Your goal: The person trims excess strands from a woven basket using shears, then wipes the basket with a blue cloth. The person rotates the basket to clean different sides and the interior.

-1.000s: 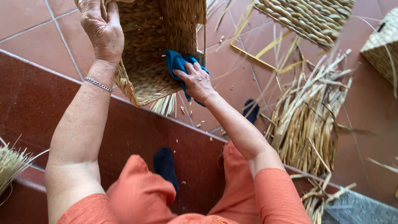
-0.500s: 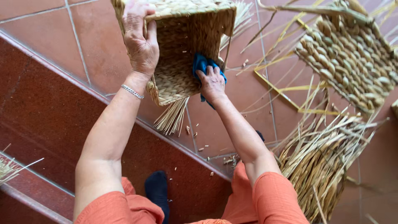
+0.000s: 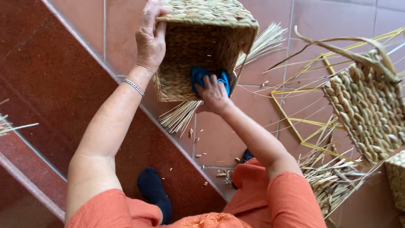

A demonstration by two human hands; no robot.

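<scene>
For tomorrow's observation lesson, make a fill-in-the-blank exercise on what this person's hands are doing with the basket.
1. The left hand grips the rim of a woven ____.
2. The right hand presses a cloth of ____ colour inside the woven basket.
3. A thin bracelet sits on the ____ wrist.
4. The floor is laid with reddish ____.

Missing words: basket; blue; left; tiles

Blue cloth [image 3: 198, 76] half behind right grip [image 3: 214, 93] (basket [image 3: 202, 12] top cropped).

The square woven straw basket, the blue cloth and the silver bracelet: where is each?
Square woven straw basket [image 3: 198, 63], head view, inner wall.
Blue cloth [image 3: 197, 76], head view, left fold.
Silver bracelet [image 3: 133, 87], head view, chain middle.
</scene>
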